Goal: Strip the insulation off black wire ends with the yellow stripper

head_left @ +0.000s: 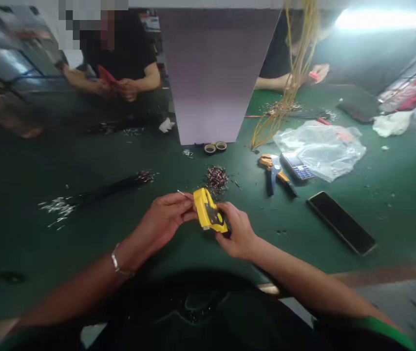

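Over the green desk [36,258], just in front of the person's chest, a yellow crimping tool [208,210] sits between both hands, its nose tipped up and away. The right hand [237,230] has a clenched grip around the tool's lower end, its fingers curled behind the body, while the left hand [167,214] closes in a tight pinch at the tool's near edge, with a thin metal pin [181,193] poking out past the fingertips; whether the pin's other end enters the tool, I can't tell from here. Work this fine seems best done as it is here, with both hands close together so the small piece stays lined up with the tool. Just beyond lies a heap of cut wire bits [217,177], with blue-handled wire strippers [273,171], a keypad phone [296,165] and a smartphone [341,223] off to the right
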The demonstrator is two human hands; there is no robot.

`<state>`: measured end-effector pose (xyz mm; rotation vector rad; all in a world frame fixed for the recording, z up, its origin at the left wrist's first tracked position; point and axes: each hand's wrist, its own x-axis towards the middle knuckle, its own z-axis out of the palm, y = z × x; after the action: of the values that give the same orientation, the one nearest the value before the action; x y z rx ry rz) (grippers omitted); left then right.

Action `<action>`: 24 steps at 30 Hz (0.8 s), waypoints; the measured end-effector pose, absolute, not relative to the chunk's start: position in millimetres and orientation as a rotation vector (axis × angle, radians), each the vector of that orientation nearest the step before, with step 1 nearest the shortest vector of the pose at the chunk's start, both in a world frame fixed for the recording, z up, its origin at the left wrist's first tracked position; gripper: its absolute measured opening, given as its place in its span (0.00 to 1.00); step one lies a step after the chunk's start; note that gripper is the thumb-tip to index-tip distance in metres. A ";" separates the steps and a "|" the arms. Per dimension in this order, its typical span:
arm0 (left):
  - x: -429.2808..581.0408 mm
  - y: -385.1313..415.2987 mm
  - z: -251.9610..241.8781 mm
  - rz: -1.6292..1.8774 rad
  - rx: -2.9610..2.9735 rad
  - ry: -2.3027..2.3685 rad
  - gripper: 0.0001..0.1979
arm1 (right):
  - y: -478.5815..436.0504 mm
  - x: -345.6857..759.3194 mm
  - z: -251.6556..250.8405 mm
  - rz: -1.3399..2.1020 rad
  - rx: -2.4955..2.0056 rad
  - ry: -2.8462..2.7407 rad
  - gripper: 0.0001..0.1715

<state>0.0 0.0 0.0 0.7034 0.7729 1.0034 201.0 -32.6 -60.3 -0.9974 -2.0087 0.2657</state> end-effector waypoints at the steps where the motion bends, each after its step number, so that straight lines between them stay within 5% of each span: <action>1: -0.3 0.0 0.1 1.003 0.715 0.772 0.04 | -32.8 201.0 -60.9 0.265 -0.998 -2.013 0.32; 24: -0.1 -1.6 -2.8 1.007 0.749 0.782 0.03 | -34.4 195.4 -57.1 0.310 -1.091 -2.000 0.22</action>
<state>-0.1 -1.6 -2.8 0.7486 0.7816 1.0069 195.4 -34.4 -57.1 -1.0907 -2.0005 0.3098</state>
